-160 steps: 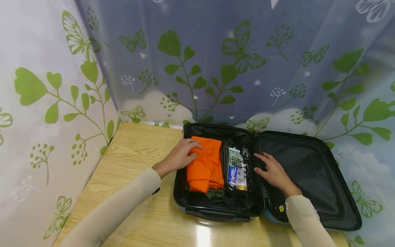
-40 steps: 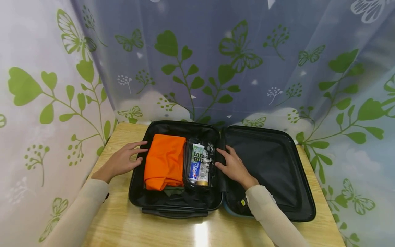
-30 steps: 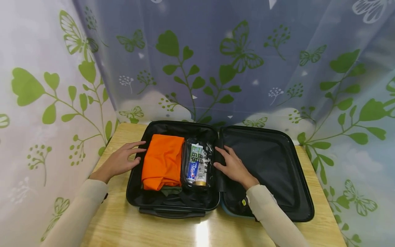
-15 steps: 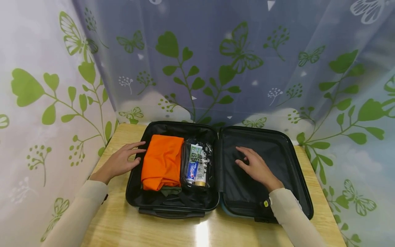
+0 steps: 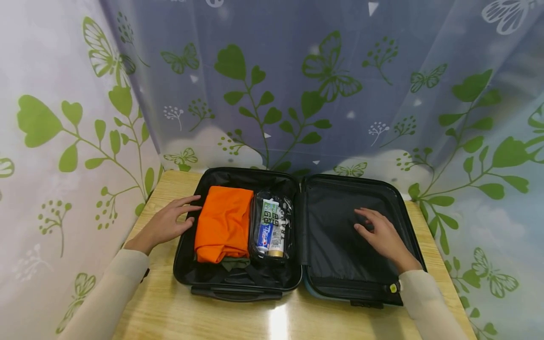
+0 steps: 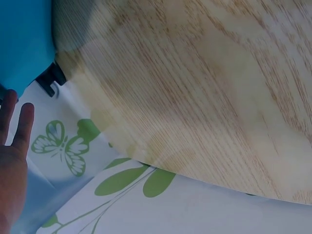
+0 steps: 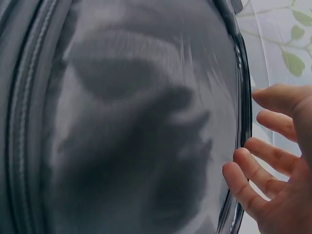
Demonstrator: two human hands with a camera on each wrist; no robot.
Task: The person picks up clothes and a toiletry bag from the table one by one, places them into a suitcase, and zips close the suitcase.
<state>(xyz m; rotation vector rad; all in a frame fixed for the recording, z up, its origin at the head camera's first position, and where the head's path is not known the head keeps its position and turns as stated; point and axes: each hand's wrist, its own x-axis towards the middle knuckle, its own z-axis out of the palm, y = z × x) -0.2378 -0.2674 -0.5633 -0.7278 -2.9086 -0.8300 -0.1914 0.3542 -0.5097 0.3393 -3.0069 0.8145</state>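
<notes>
An open suitcase lies on the table with its black-lined lid spread to the right. Its left half holds a folded orange garment, with dark green cloth peeking out beneath. Beside that is a clear toiletry pouch with a toothpaste tube inside. My left hand is at the suitcase's left rim, fingers extended; in the left wrist view its fingers reach the blue shell. My right hand hovers over the lid, fingers loosely bent and holding nothing; its shadow falls on the lining.
The wooden table extends in front of the suitcase and to its left. A patterned curtain hangs right behind, with another printed sheet along the left side. The suitcase handle faces the front.
The suitcase has shifted left from where it lay 5 seconds ago. My left hand went from the orange garment to the left rim. My right hand has moved rightward from the hinge over the lid.
</notes>
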